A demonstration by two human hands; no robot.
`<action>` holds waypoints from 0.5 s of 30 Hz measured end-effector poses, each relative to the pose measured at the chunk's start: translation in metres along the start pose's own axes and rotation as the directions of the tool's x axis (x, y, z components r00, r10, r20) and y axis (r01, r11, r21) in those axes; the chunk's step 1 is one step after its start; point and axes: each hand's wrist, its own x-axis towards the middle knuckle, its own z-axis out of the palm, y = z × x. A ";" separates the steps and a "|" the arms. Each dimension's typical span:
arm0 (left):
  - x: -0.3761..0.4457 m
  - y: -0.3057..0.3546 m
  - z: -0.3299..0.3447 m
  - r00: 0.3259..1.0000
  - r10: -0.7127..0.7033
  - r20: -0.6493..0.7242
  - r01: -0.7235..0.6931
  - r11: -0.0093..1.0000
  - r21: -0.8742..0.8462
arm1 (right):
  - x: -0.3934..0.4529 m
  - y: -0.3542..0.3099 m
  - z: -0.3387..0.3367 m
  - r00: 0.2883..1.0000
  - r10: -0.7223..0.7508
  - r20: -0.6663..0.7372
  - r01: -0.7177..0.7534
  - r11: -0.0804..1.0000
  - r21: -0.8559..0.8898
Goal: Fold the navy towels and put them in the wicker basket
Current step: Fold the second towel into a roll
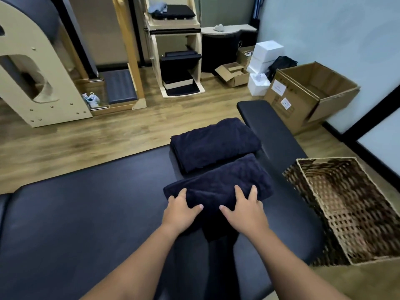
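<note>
Two folded navy towels [214, 146] [220, 182], one brown woven wicker basket [355, 215], two open brown cardboard boxes [303, 98] [232, 75], three white boxes [267, 49] [258, 64] [257, 84].

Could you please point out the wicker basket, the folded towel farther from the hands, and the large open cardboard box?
wicker basket [303, 164]: head view, far rim.
far folded towel [214, 146]: head view, top face.
open cardboard box [290, 105]: head view, front wall.

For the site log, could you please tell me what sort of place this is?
Probably a Pilates or therapy studio: a padded table, a wooden ladder barrel and a wooden exercise chair with dark pads.
</note>
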 end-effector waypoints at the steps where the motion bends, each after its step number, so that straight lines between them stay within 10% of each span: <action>1: 0.004 0.009 0.006 1.000 0.000 -0.004 0.001 1.000 0.008 | 0.008 0.005 -0.005 1.000 0.000 -0.001 0.000 1.000 -0.010; 15: 0.060 0.072 0.043 0.954 -0.093 -0.286 0.105 0.994 0.025 | 0.106 0.058 -0.062 0.914 -0.346 0.211 0.382 0.909 -0.166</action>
